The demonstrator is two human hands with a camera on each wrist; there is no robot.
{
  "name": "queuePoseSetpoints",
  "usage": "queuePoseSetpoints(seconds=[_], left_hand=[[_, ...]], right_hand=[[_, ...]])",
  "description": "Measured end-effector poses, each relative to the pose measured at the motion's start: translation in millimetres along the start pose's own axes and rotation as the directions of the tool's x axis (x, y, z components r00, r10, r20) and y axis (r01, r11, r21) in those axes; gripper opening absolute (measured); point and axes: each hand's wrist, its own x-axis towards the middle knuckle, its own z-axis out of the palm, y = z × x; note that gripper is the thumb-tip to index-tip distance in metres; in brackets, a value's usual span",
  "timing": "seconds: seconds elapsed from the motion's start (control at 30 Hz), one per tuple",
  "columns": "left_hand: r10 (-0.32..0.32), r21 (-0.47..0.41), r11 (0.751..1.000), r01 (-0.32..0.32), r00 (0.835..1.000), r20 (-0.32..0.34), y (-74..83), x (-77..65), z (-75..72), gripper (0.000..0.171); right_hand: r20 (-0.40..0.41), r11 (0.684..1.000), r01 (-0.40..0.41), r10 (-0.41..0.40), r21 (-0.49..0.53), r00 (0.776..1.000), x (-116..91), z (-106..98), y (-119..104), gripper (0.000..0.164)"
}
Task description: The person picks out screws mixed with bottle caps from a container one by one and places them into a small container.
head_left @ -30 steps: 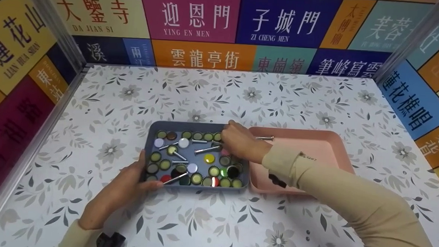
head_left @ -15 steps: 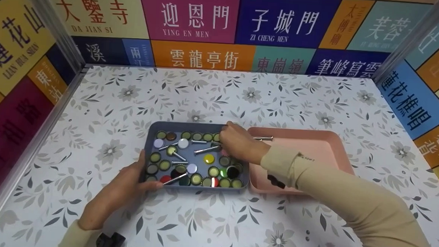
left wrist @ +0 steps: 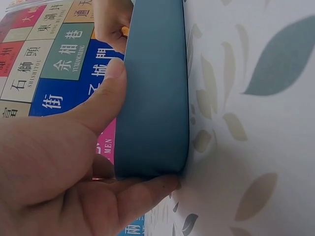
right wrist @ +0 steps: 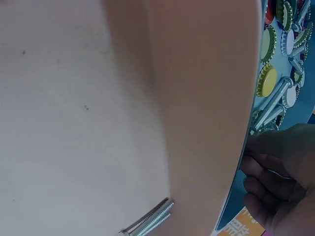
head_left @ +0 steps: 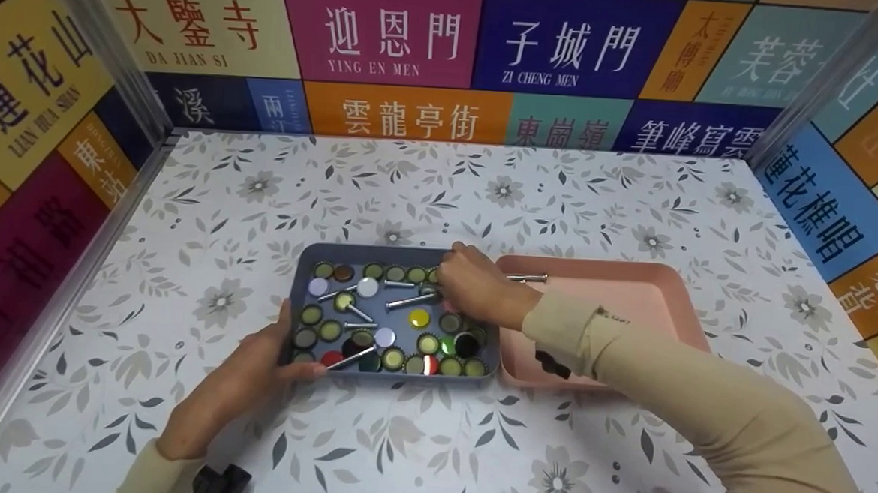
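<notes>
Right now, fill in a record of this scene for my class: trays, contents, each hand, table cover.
Blue-grey tray: holds mixed bottle caps and screws
Pink tray: to its right; at least two screws near its far left corner
Left hand: grips the blue-grey tray's near left corner
Right hand: reaches into that tray's far right corner; anything held is unclear
Table cover: white with grey floral print

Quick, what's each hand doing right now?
Left hand: holding the blue tray by its corner.
Right hand: curled over it; can't tell whether it's holding anything.

The white tabletop (head_left: pixel 442 194) (flower-printed) bears a blue-grey tray (head_left: pixel 378 255) just beside a pink tray (head_left: pixel 646 306)
</notes>
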Motion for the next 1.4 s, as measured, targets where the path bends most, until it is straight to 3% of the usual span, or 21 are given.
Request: queuePoseSetpoints(seconds=[0.3,0.53,0.93,1.07,1.23,1.4], left_hand=[[-0.016,0.009,1.000,0.016,1.000,0.004,0.4,0.5,-0.4,0.115],[-0.008,0.026,1.000,0.008,1.000,0.002,1.0,-0.3,-1.0,0.115],[-0.024,0.010,1.000,0.024,1.000,0.010,0.8,0.1,-0.2,0.113],[-0.020,0.002,1.000,0.020,1.000,0.009,0.7,0.3,0.4,0.113],[-0.007,0.013,1.000,0.007,1.000,0.002,1.2,-0.3,0.2,0.113],[0.016,0.045,0.999,-0.016,1.000,-0.006,2.2,-1.7,-0.1,0.111]], right_hand=[[0.043,0.997,-0.029,0.026,0.075,0.999,1.8,-5.5,-2.4,0.009],[0.054,0.990,-0.051,0.044,0.129,0.998,6.1,-10.4,-5.4,0.021],[0.107,0.976,-0.089,0.069,0.200,0.992,9.9,-18.9,-4.7,0.008],[0.073,0.976,-0.078,0.065,0.202,0.995,7.1,-22.4,-2.2,0.010],[-0.012,0.991,-0.020,0.021,0.134,1.000,1.6,-27.7,4.8,0.016],[-0.013,0.991,-0.021,0.023,0.134,1.000,-5.4,-33.7,14.4,0.015]])
